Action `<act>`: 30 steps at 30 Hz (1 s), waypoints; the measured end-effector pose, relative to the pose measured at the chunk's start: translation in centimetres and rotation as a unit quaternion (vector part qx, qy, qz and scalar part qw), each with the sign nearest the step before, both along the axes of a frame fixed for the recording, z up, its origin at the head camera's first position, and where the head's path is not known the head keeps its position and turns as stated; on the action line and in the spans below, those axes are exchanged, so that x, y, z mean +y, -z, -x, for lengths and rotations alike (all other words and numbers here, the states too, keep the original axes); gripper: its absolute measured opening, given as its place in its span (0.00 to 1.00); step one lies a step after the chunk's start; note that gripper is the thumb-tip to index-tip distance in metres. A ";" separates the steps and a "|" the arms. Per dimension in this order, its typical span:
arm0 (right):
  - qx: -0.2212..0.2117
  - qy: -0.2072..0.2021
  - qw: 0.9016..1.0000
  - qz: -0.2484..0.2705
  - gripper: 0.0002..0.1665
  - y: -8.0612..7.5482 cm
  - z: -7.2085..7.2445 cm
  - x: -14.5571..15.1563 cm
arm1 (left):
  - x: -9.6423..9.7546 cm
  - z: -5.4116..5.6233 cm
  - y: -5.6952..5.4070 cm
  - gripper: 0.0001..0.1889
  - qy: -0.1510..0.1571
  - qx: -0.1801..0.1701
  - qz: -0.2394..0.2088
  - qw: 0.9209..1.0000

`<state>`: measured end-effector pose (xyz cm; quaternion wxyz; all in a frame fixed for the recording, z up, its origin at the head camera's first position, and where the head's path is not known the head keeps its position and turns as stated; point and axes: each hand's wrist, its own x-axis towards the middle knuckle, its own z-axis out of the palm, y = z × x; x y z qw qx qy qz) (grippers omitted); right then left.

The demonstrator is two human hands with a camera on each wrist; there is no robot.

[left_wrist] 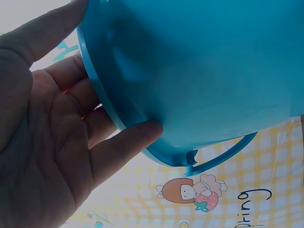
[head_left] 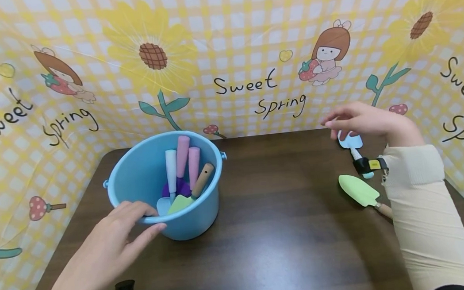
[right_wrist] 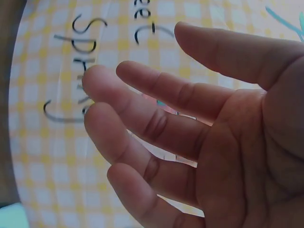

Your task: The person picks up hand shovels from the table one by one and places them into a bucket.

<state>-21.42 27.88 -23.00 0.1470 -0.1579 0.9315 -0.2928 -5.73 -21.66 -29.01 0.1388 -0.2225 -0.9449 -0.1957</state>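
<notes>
A blue bucket (head_left: 194,222) stands on the left of the table, holding several small garden tools. My left hand (head_left: 110,243) grips its near rim, fingers over the edge and thumb outside; in the left wrist view the rim (left_wrist: 102,95) passes between the fingers. Inside are a blue-handled tool (head_left: 171,166), two pink handles (head_left: 182,152), purple blades (head_left: 183,188) and a green tool with a wooden handle (head_left: 203,178). My right hand (head_left: 364,119), fingers loosely bent and holding nothing, hovers over a light blue garden tool (head_left: 351,142) at the back right. The right wrist view shows the bare palm (right_wrist: 228,147).
A green trowel (head_left: 358,190) lies on the right of the dark wooden table (head_left: 273,231), its handle partly behind the right sleeve (head_left: 423,213). A yellow checked cloth (head_left: 241,38) rises behind the table and at both sides. The bucket's handle (left_wrist: 228,154) hangs down on one side.
</notes>
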 end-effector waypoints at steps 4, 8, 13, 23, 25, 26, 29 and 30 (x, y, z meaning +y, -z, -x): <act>0.015 0.007 1.000 0.015 0.22 1.4 -1.2 2.3 | 0.0 0.1 -0.1 0.07 0.001 -0.001 -0.001 1.000; 0.010 0.026 0.999 0.046 0.21 3.0 -2.4 4.4 | 0.0 0.1 0.0 0.07 0.002 0.003 -0.004 1.000; 0.005 0.066 0.996 0.068 0.21 4.8 -4.3 6.3 | 0.2 0.1 0.1 0.08 0.008 0.011 -0.008 1.000; 0.001 0.117 0.991 0.061 0.13 7.7 -7.2 9.4 | 0.5 0.2 0.2 0.10 0.025 0.040 -0.020 0.999; -0.011 0.125 0.990 0.070 0.09 8.6 -7.5 10.1 | 0.6 0.3 0.3 0.11 0.032 0.051 -0.027 0.998; -0.020 0.127 0.989 0.076 0.10 9.0 -7.6 10.4 | 0.6 0.3 0.3 0.11 0.035 0.054 -0.030 0.998; -0.046 0.139 0.987 0.073 0.14 10.1 -8.0 11.1 | 0.7 0.3 0.3 0.11 0.037 0.057 -0.031 0.997; -0.055 0.144 0.986 0.068 0.15 10.4 -8.1 11.3 | 0.8 0.3 0.3 0.11 0.037 0.057 -0.030 0.997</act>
